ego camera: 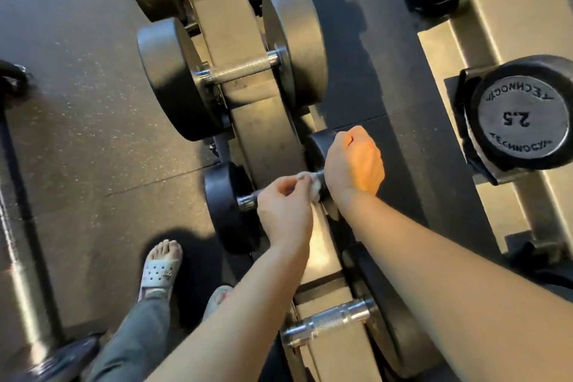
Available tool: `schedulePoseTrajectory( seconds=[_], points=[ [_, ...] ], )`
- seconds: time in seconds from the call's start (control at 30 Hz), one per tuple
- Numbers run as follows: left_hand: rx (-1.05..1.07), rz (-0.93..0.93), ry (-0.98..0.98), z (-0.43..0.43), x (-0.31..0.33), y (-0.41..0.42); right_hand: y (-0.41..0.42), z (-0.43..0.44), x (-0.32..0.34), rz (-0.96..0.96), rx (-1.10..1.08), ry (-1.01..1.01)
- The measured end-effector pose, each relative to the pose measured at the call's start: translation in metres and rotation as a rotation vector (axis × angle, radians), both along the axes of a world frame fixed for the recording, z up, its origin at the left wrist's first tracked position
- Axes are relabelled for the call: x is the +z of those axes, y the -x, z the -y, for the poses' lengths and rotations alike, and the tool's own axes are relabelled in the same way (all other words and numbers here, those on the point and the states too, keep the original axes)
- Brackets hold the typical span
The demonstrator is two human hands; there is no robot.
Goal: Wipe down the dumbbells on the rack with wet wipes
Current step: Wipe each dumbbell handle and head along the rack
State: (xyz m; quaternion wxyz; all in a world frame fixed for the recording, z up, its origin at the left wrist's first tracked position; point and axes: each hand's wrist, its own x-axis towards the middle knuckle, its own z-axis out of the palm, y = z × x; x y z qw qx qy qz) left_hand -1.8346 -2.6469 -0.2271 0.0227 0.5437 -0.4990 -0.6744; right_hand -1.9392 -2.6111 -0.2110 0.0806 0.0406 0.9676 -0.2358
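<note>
A small black dumbbell (228,206) lies across the grey rack beam (273,146), its steel handle partly showing. My left hand (283,211) grips the handle near its left end and pinches the white wet wipe (311,184) wrapped round the bar. My right hand (353,164) is curled over the handle's right end, beside the far head, and covers it. A bigger dumbbell (235,71) rests on the rack above. Another with a bare chrome handle (328,321) lies below, under my forearms.
A second rack at right holds dumbbells with end caps marked 2.5 (521,121). Dark rubber floor (77,102) spreads to the left, with a barbell (18,226) at the left edge. My feet in pale sandals (159,270) stand close to the rack.
</note>
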Motion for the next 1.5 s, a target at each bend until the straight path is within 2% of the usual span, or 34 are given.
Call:
schedulePoseTrajectory(
  seconds=[0.07, 0.17, 0.3, 0.5, 0.6, 0.7, 0.77, 0.9, 1.0, 1.13, 1.23, 1.3, 1.37, 1.47, 1.5],
  points=[
    [0.252, 0.088, -0.264, -0.017, -0.002, 0.008, 0.000, 0.000, -0.003, -0.012, -0.014, 0.004],
    [0.529, 0.085, -0.535, -0.034, -0.002, 0.022, -0.001, 0.001, -0.005, -0.035, -0.019, -0.010],
    [0.675, 0.060, -0.745, -0.042, -0.007, 0.030, -0.001, 0.000, -0.005, -0.050, -0.014, -0.006],
    [0.651, -0.049, -0.779, -0.036, -0.035, 0.030, -0.001, 0.002, -0.006, -0.078, -0.002, -0.042],
    [0.719, -0.101, -0.784, -0.034, -0.046, 0.034, -0.001, 0.003, -0.006, -0.083, -0.002, -0.039],
    [0.789, -0.155, -0.902, -0.034, -0.046, 0.028, -0.002, 0.003, -0.006, -0.082, 0.000, -0.026],
    [0.776, -0.202, -0.957, -0.035, -0.038, 0.021, -0.002, 0.003, -0.005, -0.095, 0.000, -0.026],
    [0.698, -0.224, -0.875, -0.035, -0.035, 0.021, -0.002, 0.004, -0.007, -0.102, -0.002, -0.035],
    [0.641, -0.254, -0.900, -0.036, -0.042, 0.018, -0.002, 0.004, -0.008, -0.108, 0.003, -0.047],
    [0.616, -0.207, -0.922, -0.035, -0.044, 0.016, -0.003, 0.004, -0.008, -0.120, 0.011, -0.056],
    [0.510, -0.215, -0.848, -0.030, -0.032, 0.011, -0.003, 0.004, -0.008, -0.121, 0.010, -0.048],
    [0.294, -0.262, -0.689, -0.022, -0.022, 0.002, -0.003, 0.004, -0.007, -0.124, 0.004, -0.038],
    [0.077, -0.240, -0.305, -0.007, -0.015, -0.004, -0.003, 0.004, -0.006, -0.128, 0.004, -0.034],
    [-0.312, -0.182, 0.547, 0.017, -0.018, -0.002, -0.004, 0.004, -0.004, -0.124, 0.006, -0.024],
    [-0.470, -0.174, 0.731, 0.020, -0.019, 0.003, -0.004, 0.004, -0.004, -0.130, 0.005, -0.020]
  ],
)
